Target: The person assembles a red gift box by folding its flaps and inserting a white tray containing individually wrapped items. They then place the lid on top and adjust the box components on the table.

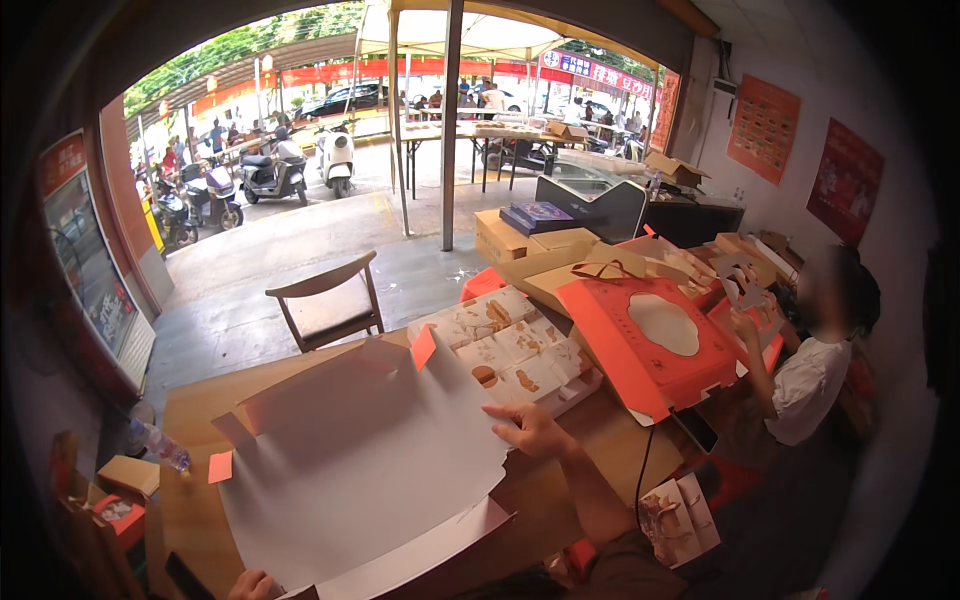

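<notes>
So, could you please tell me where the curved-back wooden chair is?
In the head view, the chair stands left of centre, just beyond the large white cardboard sheet.

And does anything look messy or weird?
Yes: small white specks spot the grey floor beside the dark upright pole, like spills or scraps; I can't tell which. The big red cardboard box sits askew, too.

- One o'clock: large white characters on a purple-and-pink banner (600,75)
- Two o'clock: orange poster (764,131) (its print too small to read)
- Between nine and ten: pale lettering, red header (64,167) of a cabinet (88,255)
</notes>
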A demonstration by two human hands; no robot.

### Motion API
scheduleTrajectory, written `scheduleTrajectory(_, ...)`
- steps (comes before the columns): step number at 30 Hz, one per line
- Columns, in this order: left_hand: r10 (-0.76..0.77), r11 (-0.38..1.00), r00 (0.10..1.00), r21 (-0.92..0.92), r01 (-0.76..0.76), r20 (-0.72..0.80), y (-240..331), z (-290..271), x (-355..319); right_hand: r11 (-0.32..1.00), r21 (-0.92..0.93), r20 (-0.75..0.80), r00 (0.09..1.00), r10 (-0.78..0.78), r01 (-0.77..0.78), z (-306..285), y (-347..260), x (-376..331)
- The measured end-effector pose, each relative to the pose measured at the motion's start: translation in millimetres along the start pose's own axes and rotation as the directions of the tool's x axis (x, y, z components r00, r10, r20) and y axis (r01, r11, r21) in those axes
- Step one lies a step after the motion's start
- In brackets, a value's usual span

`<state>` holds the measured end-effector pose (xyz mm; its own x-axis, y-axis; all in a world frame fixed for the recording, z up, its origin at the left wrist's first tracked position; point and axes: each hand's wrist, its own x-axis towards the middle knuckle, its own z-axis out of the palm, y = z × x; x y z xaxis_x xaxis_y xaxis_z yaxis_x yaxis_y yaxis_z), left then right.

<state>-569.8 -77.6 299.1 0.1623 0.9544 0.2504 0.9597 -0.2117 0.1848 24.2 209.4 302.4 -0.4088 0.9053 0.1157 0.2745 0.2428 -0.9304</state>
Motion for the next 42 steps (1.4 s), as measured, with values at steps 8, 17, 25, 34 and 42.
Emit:
scheduleTrajectory(8,-0.113,0.993,0.993,0.032,0.112,0.026,-32.1,12.8,5.9,0.978,-0.207,-0.109,0.993,-0.054,0.03,29.5,-14.3,-29.6)
scheduleTrajectory(17,-0.226,0.925,0.973,-0.302,0.23,0.047,-62.4,22.1,2.2,0.983,-0.179,-0.127,0.992,0.021,-0.044,35.5,-22.4,-18.6)
scheduleTrajectory(25,-0.277,0.951,0.931,-0.07,0.301,0.238,-9.8,12.8,12.7,0.687,-0.726,-0.078,0.992,-0.1,0.012,23.2,-53.8,-2.0)
scheduleTrajectory(34,-0.287,0.953,0.949,-0.057,0.297,0.133,-2.2,45.9,-2.7,0.526,-0.776,0.178,0.921,-0.347,0.348,62.9,-110.4,18.0)
scheduleTrajectory(42,-0.204,0.979,0.972,0.019,0.203,0.115,-26.6,54.5,-16.3,0.617,-0.65,0.514,0.854,-0.073,0.444,91.5,-77.2,21.5)
